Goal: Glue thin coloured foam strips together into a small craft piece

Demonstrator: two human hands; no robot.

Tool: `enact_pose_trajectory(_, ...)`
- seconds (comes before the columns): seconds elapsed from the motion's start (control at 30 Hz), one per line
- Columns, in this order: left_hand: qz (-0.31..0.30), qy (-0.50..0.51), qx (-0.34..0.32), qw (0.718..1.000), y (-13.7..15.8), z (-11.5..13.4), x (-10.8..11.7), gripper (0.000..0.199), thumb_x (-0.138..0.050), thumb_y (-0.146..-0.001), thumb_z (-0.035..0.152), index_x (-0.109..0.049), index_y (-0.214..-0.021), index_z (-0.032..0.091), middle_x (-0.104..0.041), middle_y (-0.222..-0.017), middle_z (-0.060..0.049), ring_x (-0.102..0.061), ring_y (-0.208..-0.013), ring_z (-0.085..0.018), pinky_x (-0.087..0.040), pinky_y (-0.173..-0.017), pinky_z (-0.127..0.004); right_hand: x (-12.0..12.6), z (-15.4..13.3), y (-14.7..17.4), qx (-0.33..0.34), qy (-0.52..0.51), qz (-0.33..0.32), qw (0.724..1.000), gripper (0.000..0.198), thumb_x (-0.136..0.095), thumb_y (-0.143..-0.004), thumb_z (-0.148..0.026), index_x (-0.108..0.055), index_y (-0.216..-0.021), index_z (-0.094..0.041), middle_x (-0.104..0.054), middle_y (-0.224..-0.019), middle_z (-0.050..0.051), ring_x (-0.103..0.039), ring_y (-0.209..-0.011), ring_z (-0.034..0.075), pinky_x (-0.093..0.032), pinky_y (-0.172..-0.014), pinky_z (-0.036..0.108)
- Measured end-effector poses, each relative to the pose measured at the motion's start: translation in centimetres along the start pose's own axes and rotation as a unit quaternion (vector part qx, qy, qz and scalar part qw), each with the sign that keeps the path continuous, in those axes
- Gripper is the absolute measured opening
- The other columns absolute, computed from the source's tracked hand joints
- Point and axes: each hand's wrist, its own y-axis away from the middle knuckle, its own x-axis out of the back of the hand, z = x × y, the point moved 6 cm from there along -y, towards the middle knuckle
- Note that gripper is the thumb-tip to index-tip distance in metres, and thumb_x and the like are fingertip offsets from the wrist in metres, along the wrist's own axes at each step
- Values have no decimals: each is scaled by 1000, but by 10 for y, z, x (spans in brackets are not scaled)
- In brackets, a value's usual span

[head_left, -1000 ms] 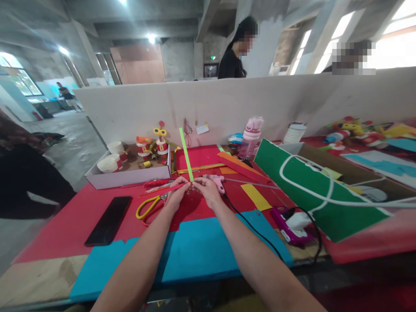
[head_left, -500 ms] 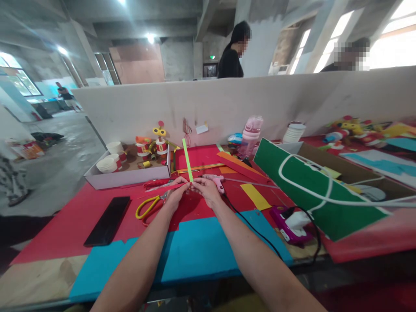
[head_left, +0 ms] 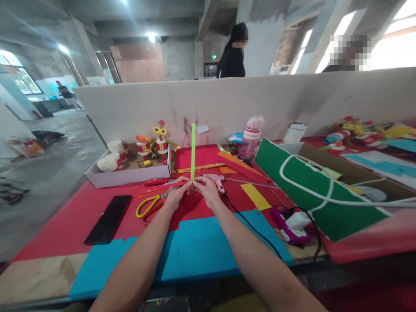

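Observation:
My left hand (head_left: 176, 193) and my right hand (head_left: 207, 190) meet fingertip to fingertip above the red-covered table, both pinched closed. Between them they grip the joined ends of two narrow paper strips. The green paper strip (head_left: 193, 149) stands nearly upright from my fingertips. Out to the left, past my left hand, runs the red paper strip (head_left: 173, 185). Fingers hide the exact join. Yellow-handled scissors (head_left: 147, 206) lie beside my left wrist, and a pink glue gun (head_left: 218, 182) lies just behind my right hand.
A black phone (head_left: 108, 219) rests at left, behind it a shallow box (head_left: 130, 177) with paper cups and small figures. Blue sheets (head_left: 201, 247) cover the front edge. At right are a yellow strip (head_left: 255, 196), a purple power strip (head_left: 290, 227), black cord and a green-sided box (head_left: 302, 186).
The green strip has swung from leaning left to nearly upright. The red strip's left part has risen slightly. Both hands stay pinched together in nearly the same place.

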Motion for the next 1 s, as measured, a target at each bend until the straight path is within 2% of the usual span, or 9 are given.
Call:
enact_pose_trajectory(0.27,32,4,17,999,-3,-4,6,25,-77,-63,36,-66,-75,17,-65,-71,-1,-58,-65,-13,-45,-63,-24,-4,1,3,-29,-17,-65,997,41,-85,-50,-35,-65,-80,-15,-69,-71,0,-68,-66,15,-58,-73,33)
enact_pose_trajectory(0.47,33,-22,7,999,-2,-1,7,24,-76,-65,38,-67,-73,17,-65,-70,-1,-59,-65,-14,-46,-62,-24,2,2,1,-42,-6,-35,999,40,-87,-47,-35,-64,-75,-16,-67,-66,-1,-65,-61,13,-58,-69,31)
enact_pose_trajectory(0.73,27,23,40,999,-4,-10,5,31,-77,-64,43,-67,-74,15,-68,-69,-4,-60,-62,-15,-48,-63,-27,3,1,0,-21,5,-4,1000,36,-85,-53,-37,-64,-75,-17,-66,-65,-1,-66,-62,14,-59,-71,33)
enact_pose_trajectory(0.87,25,0,41,999,-6,-11,4,31,-79,-62,41,-66,-65,13,-65,-61,-4,-57,-55,-13,-44,-57,-25,1,1,3,-23,-12,-2,1000,37,-85,-52,-37,-63,-73,-18,-67,-65,-1,-66,-61,14,-59,-72,34)
enact_pose_trajectory(1.0,36,11,41,998,-6,-9,6,29,-79,-61,39,-67,-66,13,-66,-61,-4,-57,-55,-13,-44,-56,-25,-2,0,3,-30,-25,-17,999,37,-86,-52,-35,-61,-74,-18,-67,-64,-2,-67,-60,15,-59,-72,35)
